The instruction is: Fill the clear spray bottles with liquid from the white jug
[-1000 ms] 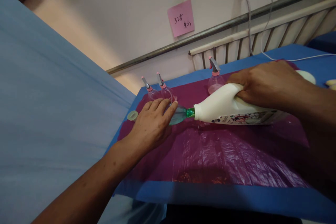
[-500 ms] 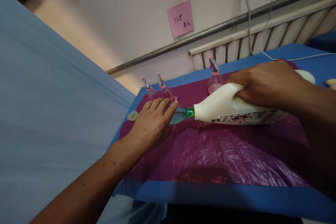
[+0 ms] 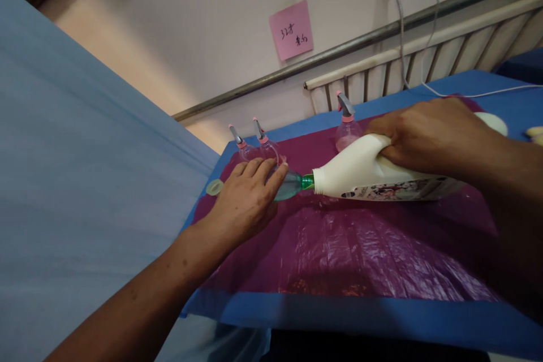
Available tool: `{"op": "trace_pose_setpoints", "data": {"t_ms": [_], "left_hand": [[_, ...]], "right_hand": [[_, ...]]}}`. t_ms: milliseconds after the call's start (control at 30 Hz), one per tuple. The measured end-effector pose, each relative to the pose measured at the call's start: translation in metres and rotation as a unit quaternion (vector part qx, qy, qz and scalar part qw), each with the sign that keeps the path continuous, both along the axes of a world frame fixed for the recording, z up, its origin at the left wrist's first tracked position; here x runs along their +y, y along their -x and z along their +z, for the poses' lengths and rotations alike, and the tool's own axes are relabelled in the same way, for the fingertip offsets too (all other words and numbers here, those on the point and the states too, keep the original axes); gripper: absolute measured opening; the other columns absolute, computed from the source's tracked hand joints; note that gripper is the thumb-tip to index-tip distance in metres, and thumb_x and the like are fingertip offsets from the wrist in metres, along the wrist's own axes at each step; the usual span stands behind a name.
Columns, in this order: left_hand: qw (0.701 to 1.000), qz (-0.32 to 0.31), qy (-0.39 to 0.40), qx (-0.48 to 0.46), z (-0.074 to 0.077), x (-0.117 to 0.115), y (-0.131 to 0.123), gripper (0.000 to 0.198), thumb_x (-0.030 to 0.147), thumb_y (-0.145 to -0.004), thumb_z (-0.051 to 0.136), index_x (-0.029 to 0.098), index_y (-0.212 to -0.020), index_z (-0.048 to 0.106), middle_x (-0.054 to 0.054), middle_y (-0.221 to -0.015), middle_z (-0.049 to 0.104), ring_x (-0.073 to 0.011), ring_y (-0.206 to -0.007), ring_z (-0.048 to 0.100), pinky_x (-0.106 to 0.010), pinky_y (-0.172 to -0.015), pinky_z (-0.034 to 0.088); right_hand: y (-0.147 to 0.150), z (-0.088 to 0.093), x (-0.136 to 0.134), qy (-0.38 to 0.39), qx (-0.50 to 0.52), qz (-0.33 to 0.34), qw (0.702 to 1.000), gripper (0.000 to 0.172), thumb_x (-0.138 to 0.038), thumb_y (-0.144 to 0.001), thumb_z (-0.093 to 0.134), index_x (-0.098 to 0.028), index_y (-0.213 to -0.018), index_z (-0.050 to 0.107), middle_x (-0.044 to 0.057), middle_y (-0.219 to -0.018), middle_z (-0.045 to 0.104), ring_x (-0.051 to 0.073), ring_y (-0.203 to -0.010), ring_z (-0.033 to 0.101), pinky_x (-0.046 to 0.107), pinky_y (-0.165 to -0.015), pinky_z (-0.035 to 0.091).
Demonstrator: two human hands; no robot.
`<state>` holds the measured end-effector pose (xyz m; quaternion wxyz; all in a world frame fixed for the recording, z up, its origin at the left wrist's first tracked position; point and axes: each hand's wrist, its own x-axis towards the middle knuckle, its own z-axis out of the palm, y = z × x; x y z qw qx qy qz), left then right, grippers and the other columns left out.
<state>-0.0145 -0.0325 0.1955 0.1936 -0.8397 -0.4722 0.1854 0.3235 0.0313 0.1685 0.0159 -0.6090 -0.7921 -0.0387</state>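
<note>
My left hand (image 3: 244, 198) is wrapped round a clear bottle (image 3: 289, 185) with bluish-green contents. Green liquid (image 3: 307, 181) shows between this bottle's neck and the open mouth of a large cream jug (image 3: 352, 172). The jug lies tilted nearly level, its mouth towards the left. By its handle, my right hand (image 3: 428, 133) grips the jug; a printed label faces me. The fingertips of the right hand are partly hidden behind the handle.
Two spray bottles (image 3: 270, 149) stand behind my left hand, and another spray bottle (image 3: 348, 131) behind the jug. A pale round cap (image 3: 214, 186) lies at the left. Purple plastic sheeting (image 3: 331, 249) covers the blue table (image 3: 360, 317). A blue curtain (image 3: 85, 181) hangs at the left.
</note>
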Motion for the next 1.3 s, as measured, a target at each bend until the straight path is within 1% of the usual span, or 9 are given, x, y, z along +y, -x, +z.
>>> {"op": "trace_pose_setpoints", "data": {"t_ms": [67,200,267,633,767,967,1100,1300], "left_hand": [[1.0,0.002,0.003,0.002,0.001,0.0,-0.001,0.077,0.019,-0.1,0.068,0.021,-0.173,0.046,-0.018,-0.17,0.063,-0.0398,-0.151,0.062,-0.055,-0.121,0.053],[1.0,-0.007,0.003,-0.008,0.001,0.0,-0.001,0.074,0.017,-0.099,0.068,0.015,-0.171,0.05,-0.022,-0.168,0.063,-0.0427,-0.15,0.062,-0.057,-0.12,0.054],[1.0,-0.01,0.003,-0.007,0.001,0.001,-0.001,0.074,0.018,-0.1,0.068,0.014,-0.171,0.05,-0.022,-0.169,0.063,-0.0433,-0.15,0.062,-0.058,-0.12,0.054],[1.0,0.006,0.016,0.012,0.005,0.0,-0.006,0.075,0.017,-0.101,0.067,0.013,-0.173,0.049,-0.022,-0.171,0.061,-0.0443,-0.152,0.061,-0.059,-0.123,0.052],[1.0,0.001,0.012,0.019,0.005,0.001,-0.007,0.075,0.017,-0.1,0.068,0.014,-0.173,0.05,-0.022,-0.171,0.061,-0.0437,-0.151,0.061,-0.058,-0.122,0.054],[0.999,0.008,0.019,0.047,0.009,0.001,-0.011,0.075,0.021,-0.102,0.068,0.017,-0.173,0.046,-0.02,-0.17,0.062,-0.0408,-0.151,0.06,-0.054,-0.122,0.053],[0.998,0.013,0.026,0.058,0.01,0.001,-0.012,0.074,0.021,-0.103,0.066,0.016,-0.173,0.044,-0.019,-0.17,0.06,-0.0409,-0.152,0.059,-0.054,-0.122,0.052],[0.998,0.005,0.022,0.061,0.008,0.003,-0.01,0.076,0.02,-0.103,0.067,0.017,-0.174,0.042,-0.019,-0.171,0.059,-0.0404,-0.152,0.059,-0.053,-0.123,0.051]], "right_hand": [[0.0,0.0,0.0,0.004,-0.001,-0.001,1.0,0.039,-0.042,-0.1,0.058,-0.047,-0.127,0.086,0.002,-0.108,0.086,0.028,-0.084,0.067,0.037,-0.069,0.028],[0.001,0.0,0.0,0.0,0.0,0.001,1.0,0.037,-0.041,-0.101,0.059,-0.046,-0.126,0.086,0.003,-0.11,0.086,0.027,-0.085,0.067,0.036,-0.069,0.027],[0.001,-0.001,0.0,-0.001,0.001,0.0,1.0,0.037,-0.04,-0.1,0.06,-0.045,-0.125,0.086,0.002,-0.109,0.086,0.027,-0.085,0.067,0.036,-0.069,0.026],[-0.001,-0.001,0.0,-0.005,0.0,0.004,1.0,0.038,-0.041,-0.098,0.058,-0.045,-0.123,0.087,0.002,-0.107,0.086,0.027,-0.084,0.065,0.037,-0.068,0.029],[0.0,0.0,0.0,-0.001,-0.003,0.004,1.0,0.038,-0.04,-0.098,0.059,-0.045,-0.123,0.087,0.002,-0.107,0.085,0.027,-0.084,0.066,0.037,-0.068,0.029],[0.001,0.002,0.001,0.007,-0.018,0.0,1.0,0.039,-0.041,-0.099,0.059,-0.047,-0.127,0.085,0.001,-0.108,0.085,0.029,-0.088,0.068,0.037,-0.067,0.03],[0.002,0.002,0.0,0.013,-0.019,-0.002,1.0,0.039,-0.04,-0.1,0.059,-0.048,-0.129,0.085,0.001,-0.111,0.085,0.028,-0.089,0.068,0.037,-0.067,0.03],[0.001,0.001,0.001,0.005,-0.011,0.0,1.0,0.038,-0.04,-0.1,0.061,-0.047,-0.128,0.086,0.001,-0.108,0.085,0.026,-0.084,0.064,0.037,-0.067,0.027]]}}
